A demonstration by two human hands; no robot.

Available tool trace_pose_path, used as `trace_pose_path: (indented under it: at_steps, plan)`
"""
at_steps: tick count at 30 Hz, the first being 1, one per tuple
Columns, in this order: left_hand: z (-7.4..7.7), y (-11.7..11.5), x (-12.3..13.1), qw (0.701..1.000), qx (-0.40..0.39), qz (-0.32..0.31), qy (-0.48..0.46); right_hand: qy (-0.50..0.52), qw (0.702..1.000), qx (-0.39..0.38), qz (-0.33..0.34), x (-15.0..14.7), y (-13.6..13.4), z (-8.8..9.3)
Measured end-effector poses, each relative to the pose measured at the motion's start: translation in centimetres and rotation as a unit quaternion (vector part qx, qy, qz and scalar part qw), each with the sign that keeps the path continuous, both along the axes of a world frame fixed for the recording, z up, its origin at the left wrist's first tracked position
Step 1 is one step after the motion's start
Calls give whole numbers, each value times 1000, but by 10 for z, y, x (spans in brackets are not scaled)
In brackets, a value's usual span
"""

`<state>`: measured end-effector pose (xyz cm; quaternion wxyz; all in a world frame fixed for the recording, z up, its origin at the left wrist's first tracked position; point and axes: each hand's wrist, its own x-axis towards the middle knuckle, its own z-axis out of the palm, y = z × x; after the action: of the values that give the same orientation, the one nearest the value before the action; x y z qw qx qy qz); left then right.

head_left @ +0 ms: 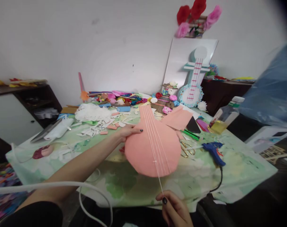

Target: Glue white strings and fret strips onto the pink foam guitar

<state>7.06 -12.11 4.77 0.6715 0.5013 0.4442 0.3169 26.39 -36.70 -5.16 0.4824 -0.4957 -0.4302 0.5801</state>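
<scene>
In front of me a pink guitar-shaped craft piece (143, 151) is held tilted up over the table, its neck pointing away. Several white strings run along its neck and body. My left hand (129, 131) grips its left edge, thumb on the front and the other fingers hidden behind. Below the round end, my right hand (174, 208) pinches the free end of a white string (161, 183), which is drawn straight toward me. A small knot or tuft shows on the strings low on the body.
Right of the pink piece lie gold-handled scissors (188, 149), a green cutter (191, 135) and a blue glue gun (214, 152) with its cord. A bottle (226, 116) stands behind them. White yarn (92, 112) and paper scraps lie at left. A white cable (63, 184) crosses my left forearm.
</scene>
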Motion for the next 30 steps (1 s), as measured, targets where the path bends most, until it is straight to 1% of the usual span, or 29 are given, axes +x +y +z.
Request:
trace_pose_path:
  at_steps: [3,6,7,8,9,10,12,13,14,15,16,17,18,19,20,23,26,28,30]
  plan:
    - [-12,6,3,999,-4,-4,40,7,999,-6,36,-4,-2,-9]
    - [-20,12,5,998,-8,5,62,17,999,6,41,-12,-1,-10]
    - [-22,14,5,996,15,5,92,18,999,10,38,-14,0,-10]
    - [-23,16,5,989,57,8,138,18,999,11,37,-17,1,-9]
    - [-23,17,4,975,109,15,193,19,999,10,36,-19,2,-9]
    - [-22,16,4,955,162,29,247,20,999,7,37,-20,3,-9]
    - [-18,11,4,900,270,77,334,26,999,-1,39,-22,5,-9]
    - [-16,5,4,879,310,101,349,30,999,-4,38,-22,5,-9]
    - [-13,-3,5,841,379,115,370,33,999,-6,34,-22,5,-8]
    - [-11,-12,7,797,459,108,379,35,999,-8,31,-22,5,-8]
    - [-8,-23,10,766,522,76,367,36,999,-9,28,-22,5,-7]
    - [-6,-34,14,748,566,22,345,37,999,-9,25,-22,6,-6]
    - [-5,-45,18,739,591,-37,323,36,999,-10,22,-22,6,-5]
    - [-4,-55,22,734,600,-67,311,36,999,-11,20,-23,6,-4]
    - [-4,-63,26,732,599,-80,314,36,999,-11,19,-23,6,-3]
    - [-5,-76,34,753,552,-115,340,36,999,-12,17,-25,5,-3]
    - [-8,-78,38,776,509,-137,345,39,999,-13,17,-25,3,-4]
    - [-10,-77,38,783,502,-141,339,41,999,-12,18,-24,1,-5]
    - [-11,-77,38,783,509,-142,329,39,999,-10,21,-24,1,-5]
